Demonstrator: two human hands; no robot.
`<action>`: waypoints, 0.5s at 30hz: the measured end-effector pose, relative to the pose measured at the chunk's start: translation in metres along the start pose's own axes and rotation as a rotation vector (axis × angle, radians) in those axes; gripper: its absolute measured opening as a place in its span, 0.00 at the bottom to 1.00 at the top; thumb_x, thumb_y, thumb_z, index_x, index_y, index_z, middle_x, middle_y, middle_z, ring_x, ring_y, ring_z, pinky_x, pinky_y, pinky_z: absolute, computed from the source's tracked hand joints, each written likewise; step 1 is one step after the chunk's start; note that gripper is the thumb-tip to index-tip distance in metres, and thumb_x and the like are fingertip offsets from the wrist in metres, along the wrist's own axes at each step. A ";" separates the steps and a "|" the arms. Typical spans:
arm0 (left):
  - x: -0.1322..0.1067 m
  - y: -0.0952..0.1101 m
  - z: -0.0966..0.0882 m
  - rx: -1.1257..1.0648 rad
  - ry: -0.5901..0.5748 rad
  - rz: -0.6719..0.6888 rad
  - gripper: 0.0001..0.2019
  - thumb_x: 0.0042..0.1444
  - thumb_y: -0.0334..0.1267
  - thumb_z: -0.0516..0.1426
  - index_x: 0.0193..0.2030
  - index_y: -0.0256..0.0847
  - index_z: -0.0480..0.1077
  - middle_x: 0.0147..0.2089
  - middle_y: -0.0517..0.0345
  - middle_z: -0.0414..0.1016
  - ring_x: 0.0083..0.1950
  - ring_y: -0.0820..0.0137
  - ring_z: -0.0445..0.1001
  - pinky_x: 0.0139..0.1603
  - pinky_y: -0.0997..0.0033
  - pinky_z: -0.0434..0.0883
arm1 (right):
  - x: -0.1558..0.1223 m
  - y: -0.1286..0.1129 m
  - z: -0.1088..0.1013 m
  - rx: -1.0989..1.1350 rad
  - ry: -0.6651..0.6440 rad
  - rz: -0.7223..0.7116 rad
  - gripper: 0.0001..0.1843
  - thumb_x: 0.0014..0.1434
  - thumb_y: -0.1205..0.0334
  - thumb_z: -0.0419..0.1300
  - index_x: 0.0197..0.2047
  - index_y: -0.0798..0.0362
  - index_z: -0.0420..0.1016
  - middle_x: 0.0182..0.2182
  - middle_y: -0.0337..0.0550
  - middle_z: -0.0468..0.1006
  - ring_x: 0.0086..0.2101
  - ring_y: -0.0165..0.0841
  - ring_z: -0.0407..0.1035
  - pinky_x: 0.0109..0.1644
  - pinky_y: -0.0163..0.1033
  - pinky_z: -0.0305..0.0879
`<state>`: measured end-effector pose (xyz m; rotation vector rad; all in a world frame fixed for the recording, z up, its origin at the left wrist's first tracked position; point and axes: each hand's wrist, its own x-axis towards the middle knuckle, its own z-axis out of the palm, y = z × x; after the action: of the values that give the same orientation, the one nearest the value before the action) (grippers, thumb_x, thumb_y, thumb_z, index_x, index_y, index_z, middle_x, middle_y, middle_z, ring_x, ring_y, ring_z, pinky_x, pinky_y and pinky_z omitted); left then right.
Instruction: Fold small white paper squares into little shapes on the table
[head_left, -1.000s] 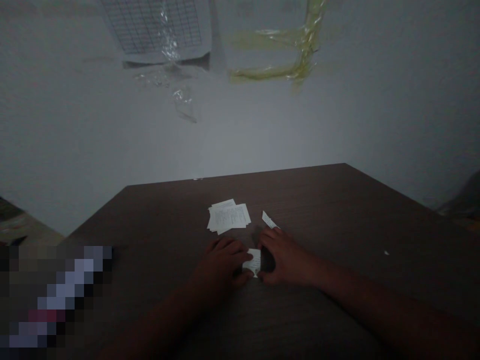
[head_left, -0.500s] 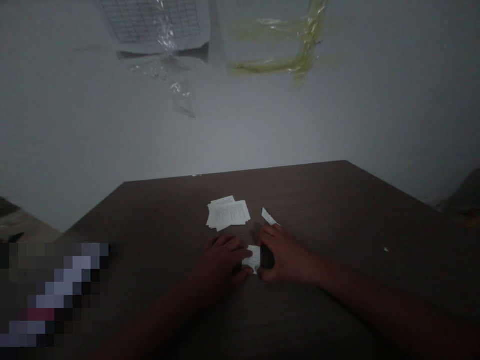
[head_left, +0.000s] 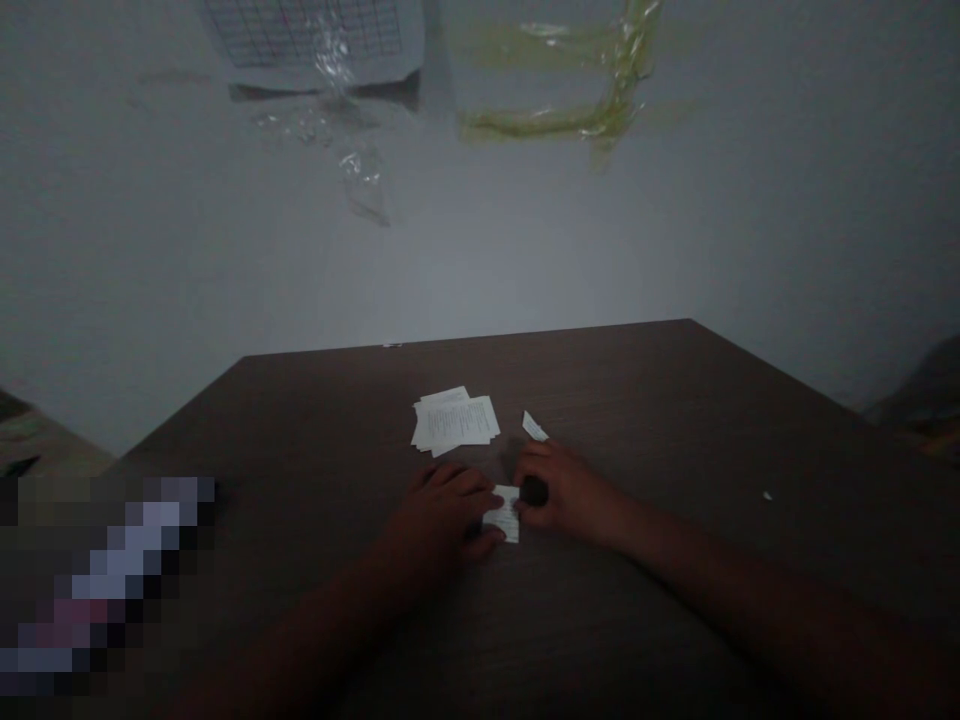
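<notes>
A small piece of printed paper (head_left: 510, 520) lies on the brown table between my two hands. My left hand (head_left: 450, 510) holds it from the left, with the thumb near its lower edge and a fingertip near its upper part. From the other side, my right hand (head_left: 559, 490) has its curled thumb and fingers at the paper's right edge. A dark gap shows inside the curl of that hand. Just beyond its knuckles a narrow printed paper strip (head_left: 534, 426) sticks out, its lower end hidden. Farther back lies a loose stack of printed papers (head_left: 455, 420).
The brown table (head_left: 637, 390) reaches a pale wall (head_left: 525, 250) at the back. Taped sheets (head_left: 315, 40) hang on that wall. A tiny white scrap (head_left: 766, 496) lies to the right. Blurred-out blocks cover something at the lower left.
My right thumb has slid up along the paper's right edge, closer to the fingers. My left hand stays on the paper, nearly still. The view has shifted slightly.
</notes>
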<state>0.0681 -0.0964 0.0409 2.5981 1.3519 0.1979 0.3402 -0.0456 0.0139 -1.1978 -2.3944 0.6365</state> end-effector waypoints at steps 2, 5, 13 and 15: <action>0.000 -0.003 0.004 -0.004 0.007 0.007 0.18 0.78 0.36 0.76 0.71 0.53 0.92 0.69 0.51 0.95 0.76 0.42 0.88 0.87 0.29 0.79 | 0.004 0.003 -0.001 0.023 0.000 -0.003 0.11 0.68 0.69 0.83 0.45 0.46 0.88 0.50 0.45 0.89 0.56 0.49 0.84 0.65 0.54 0.76; 0.000 -0.005 0.006 -0.006 0.015 0.017 0.18 0.79 0.37 0.76 0.72 0.53 0.92 0.69 0.50 0.94 0.77 0.42 0.88 0.88 0.30 0.78 | 0.009 0.008 0.002 0.036 0.013 -0.018 0.11 0.69 0.73 0.80 0.43 0.46 0.89 0.48 0.43 0.89 0.54 0.47 0.84 0.65 0.53 0.76; -0.001 -0.003 0.007 0.024 0.032 0.007 0.17 0.79 0.42 0.77 0.71 0.52 0.93 0.65 0.49 0.94 0.73 0.41 0.88 0.87 0.23 0.76 | 0.011 0.010 0.008 -0.005 0.138 0.006 0.09 0.76 0.70 0.74 0.43 0.47 0.86 0.43 0.43 0.88 0.49 0.46 0.83 0.60 0.50 0.75; -0.003 -0.004 0.007 0.060 0.052 -0.005 0.15 0.78 0.43 0.77 0.68 0.52 0.94 0.61 0.49 0.94 0.69 0.42 0.89 0.85 0.24 0.76 | 0.008 0.010 0.006 -0.014 0.127 -0.006 0.07 0.77 0.68 0.74 0.45 0.47 0.87 0.44 0.44 0.88 0.50 0.46 0.83 0.61 0.51 0.76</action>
<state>0.0647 -0.0978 0.0332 2.6564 1.4022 0.2296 0.3389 -0.0351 0.0045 -1.1998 -2.2992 0.5258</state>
